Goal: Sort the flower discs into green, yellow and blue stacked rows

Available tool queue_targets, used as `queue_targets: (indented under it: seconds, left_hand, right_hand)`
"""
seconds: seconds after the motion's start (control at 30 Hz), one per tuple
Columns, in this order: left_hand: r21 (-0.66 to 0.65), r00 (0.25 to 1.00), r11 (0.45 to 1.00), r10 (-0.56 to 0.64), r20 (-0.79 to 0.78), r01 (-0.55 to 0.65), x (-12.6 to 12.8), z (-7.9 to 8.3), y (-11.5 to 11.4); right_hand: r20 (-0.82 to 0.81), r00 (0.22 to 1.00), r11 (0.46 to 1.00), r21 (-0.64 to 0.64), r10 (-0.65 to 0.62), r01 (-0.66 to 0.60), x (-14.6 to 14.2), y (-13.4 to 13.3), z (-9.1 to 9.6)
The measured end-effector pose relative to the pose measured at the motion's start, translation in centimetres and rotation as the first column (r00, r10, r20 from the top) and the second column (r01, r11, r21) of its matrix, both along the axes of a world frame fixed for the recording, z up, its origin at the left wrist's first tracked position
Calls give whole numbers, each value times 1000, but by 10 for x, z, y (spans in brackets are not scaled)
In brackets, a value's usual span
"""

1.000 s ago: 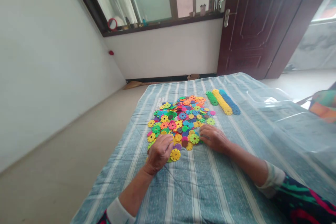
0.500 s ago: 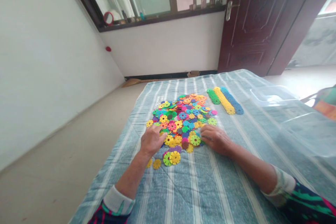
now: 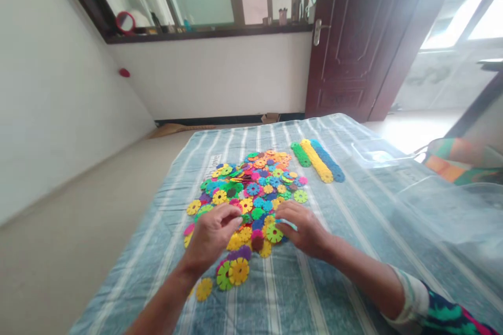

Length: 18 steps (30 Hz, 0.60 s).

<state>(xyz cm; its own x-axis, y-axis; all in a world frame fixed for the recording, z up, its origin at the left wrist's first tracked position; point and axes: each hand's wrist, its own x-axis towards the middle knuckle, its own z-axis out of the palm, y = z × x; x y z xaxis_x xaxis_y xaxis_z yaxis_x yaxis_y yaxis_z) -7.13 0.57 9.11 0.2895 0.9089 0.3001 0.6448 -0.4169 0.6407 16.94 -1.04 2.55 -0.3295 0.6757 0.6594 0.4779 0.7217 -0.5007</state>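
Observation:
A wide pile of flower-shaped plastic interlocking discs (image 3: 247,191) in many colours lies on a blue-striped quilted cover (image 3: 314,298). My left hand (image 3: 210,235) rests over the pile's front left, its fingers bunched together; whether they pinch a disc is hidden. My right hand (image 3: 301,229) is at the pile's front right, with a light-blue disc (image 3: 286,224) between its thumb and fingers. Beyond the pile lie joined rows of green (image 3: 301,155), yellow (image 3: 316,161) and blue discs (image 3: 328,161). A few loose discs, including a yellow one (image 3: 204,289), sit below my left wrist.
A transparent plastic box (image 3: 377,153) sits on the cover at the right, with a striped cloth (image 3: 451,159) beyond it. The cover's left edge meets the beige floor. A dark wooden door (image 3: 346,36) and a white wall stand ahead.
The view has swung left and closer to the pile. My hands are nearer each other, and my right hand now holds a light-blue disc. Discs at the pile's front have shifted.

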Motion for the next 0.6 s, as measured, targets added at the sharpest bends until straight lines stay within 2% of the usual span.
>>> queue_targets:
  seconds: [0.17,0.27,0.33,0.4,0.47,0.57,0.6]
  left_hand:
    - [89,982,982,-171,78,164,28,-2,-8]
    - [142,974,974,-196,115,179,34,-7,-11]
    - [166,978,972,-186,95,169,32,-10,-8]
    - [204,989,970,-144,40,133,24,-12,-2]
    - [248,997,966,-71,-28,76,11,-11,7]
    - [232,984,973,55,-172,-14,-13,-7,21]
    - [202,966,978,95,-239,-47,-21,-5,25]
  right_hand:
    - [-71,997,997,-62,30,-34,-20,6,13]
    - [-44,997,995,-72,67,-70,-22,10,12]
    - [32,998,997,-55,62,-60,-14,18,14]
    - [145,989,1000,-20,-6,9,4,35,20]
    - [263,954,989,11,-145,148,31,59,31]
    - [477,798,914,28,-368,405,74,99,50]
    - [559,730,889,30,-394,457,85,111,55]
